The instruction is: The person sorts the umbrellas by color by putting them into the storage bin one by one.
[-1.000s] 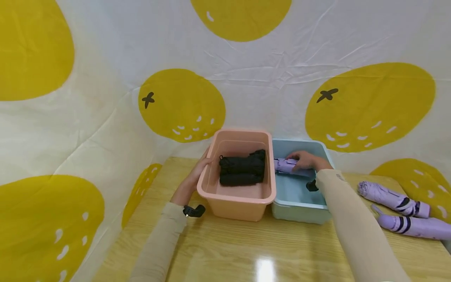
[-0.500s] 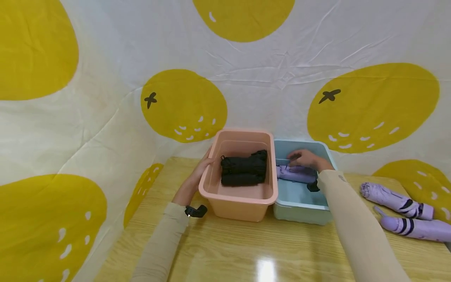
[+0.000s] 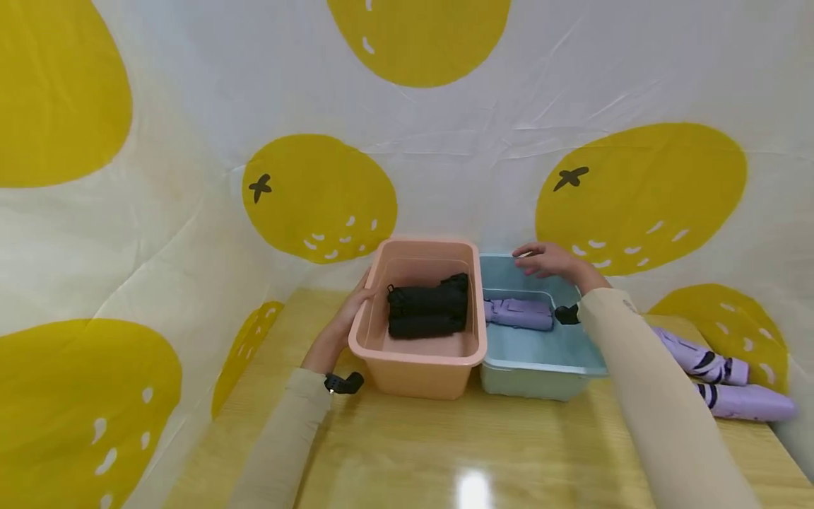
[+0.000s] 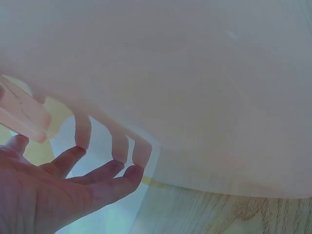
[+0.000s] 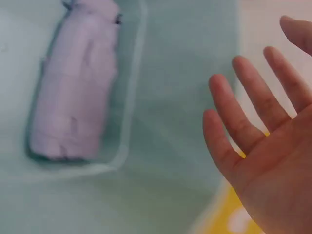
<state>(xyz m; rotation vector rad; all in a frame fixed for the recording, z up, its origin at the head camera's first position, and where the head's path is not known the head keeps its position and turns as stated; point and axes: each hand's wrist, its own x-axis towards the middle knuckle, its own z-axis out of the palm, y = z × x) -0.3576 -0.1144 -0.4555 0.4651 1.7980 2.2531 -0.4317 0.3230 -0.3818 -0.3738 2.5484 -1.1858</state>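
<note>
My left hand (image 3: pixel 350 311) holds the left rim of a pink bin (image 3: pixel 416 359), thumb at the lip. In the left wrist view its fingertips (image 4: pixel 134 173) press the bin's outer wall. Two folded black umbrellas (image 3: pixel 427 311) lie side by side inside. A blue bin (image 3: pixel 540 367) stands against its right side, with a folded purple umbrella (image 3: pixel 518 314) on its floor. Over the blue bin's back right part hovers my right hand (image 3: pixel 550 261), fingers spread and holding nothing; the right wrist view shows the purple umbrella (image 5: pixel 75 87) well apart from it.
Two more folded purple umbrellas, a rear one (image 3: pixel 702 359) and a front one (image 3: pixel 750 401), lie on the wooden table (image 3: pixel 407 452) at the right, partly behind my right sleeve. A white cloth with yellow fruit prints (image 3: pixel 470 184) hangs close behind both bins.
My right hand has let go of the purple umbrella, leaving it on the blue bin's floor, and has risen up and back. The left hand stays at the pink bin. The head view has shifted slightly.
</note>
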